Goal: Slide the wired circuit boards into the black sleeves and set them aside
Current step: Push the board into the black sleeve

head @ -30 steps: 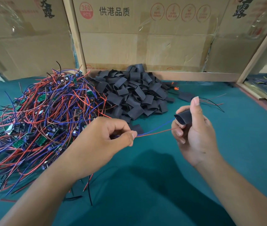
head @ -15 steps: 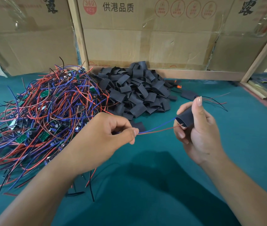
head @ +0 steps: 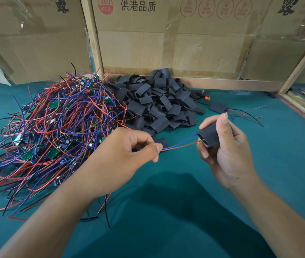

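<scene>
My right hand holds a black sleeve between thumb and fingers, its open end facing left. A blue and a red wire run from that opening to my left hand, which pinches them; the board on these wires is hidden inside my left hand. A big tangle of wired circuit boards with green boards lies at the left. A heap of empty black sleeves sits behind the hands. One sleeved board with wires trailing right lies at the back right.
Everything rests on a green felt table. Cardboard boxes and wooden frame posts wall off the back. A wooden ledge borders the right, with more wires beyond it.
The wire ends have gone into the sleeve's opening. Both hands stay nearly where they were, the left hand a little closer to the sleeve.
</scene>
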### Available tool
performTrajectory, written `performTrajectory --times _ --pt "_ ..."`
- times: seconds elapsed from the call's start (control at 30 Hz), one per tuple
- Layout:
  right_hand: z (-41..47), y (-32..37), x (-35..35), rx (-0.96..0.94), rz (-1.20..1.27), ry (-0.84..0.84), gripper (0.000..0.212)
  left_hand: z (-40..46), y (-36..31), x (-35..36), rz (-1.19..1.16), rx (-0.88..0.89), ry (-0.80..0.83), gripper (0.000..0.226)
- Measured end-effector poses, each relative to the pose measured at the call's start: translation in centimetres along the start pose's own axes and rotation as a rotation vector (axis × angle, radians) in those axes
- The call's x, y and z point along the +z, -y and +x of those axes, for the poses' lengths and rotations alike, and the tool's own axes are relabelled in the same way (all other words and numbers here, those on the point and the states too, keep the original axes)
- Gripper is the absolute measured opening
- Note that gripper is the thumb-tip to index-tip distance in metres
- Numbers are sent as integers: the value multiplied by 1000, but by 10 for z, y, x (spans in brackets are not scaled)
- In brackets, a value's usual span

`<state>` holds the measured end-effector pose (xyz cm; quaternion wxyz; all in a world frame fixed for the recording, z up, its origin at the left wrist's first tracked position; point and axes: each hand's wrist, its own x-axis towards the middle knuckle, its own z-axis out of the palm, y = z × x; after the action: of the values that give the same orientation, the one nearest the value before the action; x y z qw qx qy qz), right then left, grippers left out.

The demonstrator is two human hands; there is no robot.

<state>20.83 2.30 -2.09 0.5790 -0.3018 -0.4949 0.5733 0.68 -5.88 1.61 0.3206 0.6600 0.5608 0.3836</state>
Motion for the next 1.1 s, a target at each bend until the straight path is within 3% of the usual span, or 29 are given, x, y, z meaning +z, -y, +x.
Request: performTrajectory --times 0.3,0.5,0.63,1.1 --pt "-9 -7 10 72 -10 104 48 1 4 7 -29 27 9 30" --pt "-16 -12 17 159 14 135 33 4 8 12 -49 31 -19 30" --pt "-23 -21 23 192 0 172 15 6 9 22 -199 -52 5 22" --pt "-15 -30 18 243 18 87 14 13 25 27 -262 -100 -7 25"
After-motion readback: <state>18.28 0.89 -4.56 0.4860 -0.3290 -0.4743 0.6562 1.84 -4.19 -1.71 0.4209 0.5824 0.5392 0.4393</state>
